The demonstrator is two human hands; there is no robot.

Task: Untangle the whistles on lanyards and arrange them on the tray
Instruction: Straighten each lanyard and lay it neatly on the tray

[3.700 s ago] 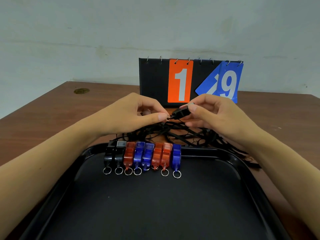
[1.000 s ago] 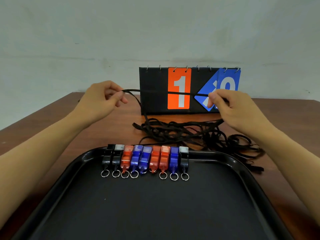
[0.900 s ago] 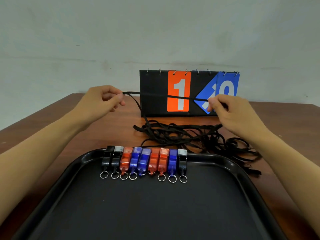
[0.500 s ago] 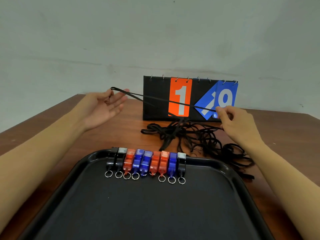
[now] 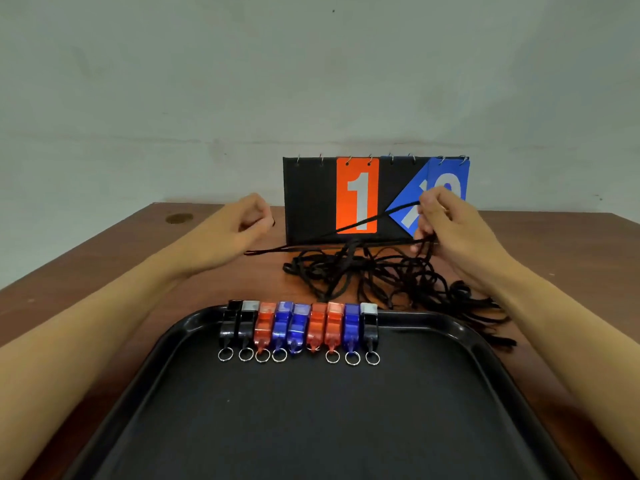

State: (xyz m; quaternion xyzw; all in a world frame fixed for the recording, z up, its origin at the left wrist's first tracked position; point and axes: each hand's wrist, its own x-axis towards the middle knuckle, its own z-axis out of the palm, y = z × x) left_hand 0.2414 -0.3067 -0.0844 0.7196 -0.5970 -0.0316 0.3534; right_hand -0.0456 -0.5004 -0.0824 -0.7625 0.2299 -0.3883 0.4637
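Several whistles, black, red and blue, lie side by side in a row along the far rim of the black tray, their key rings pointing toward me. Behind the tray a tangled heap of black lanyards lies on the table. My right hand pinches one lanyard strand above the heap, and the strand slopes down to the left onto the table. My left hand hovers left of the heap with its fingers loosely curled; the strand's loose end lies just below it, apart from the fingers.
A black flip scoreboard with an orange 1 and blue cards stands behind the lanyards, close to my right hand. The brown wooden table ends at a pale wall. A dark round mark sits at the far left.
My left hand has let go of the lanyard strand and curled its fingers; the strand's left end has dropped to the table. The right hand still holds its end.
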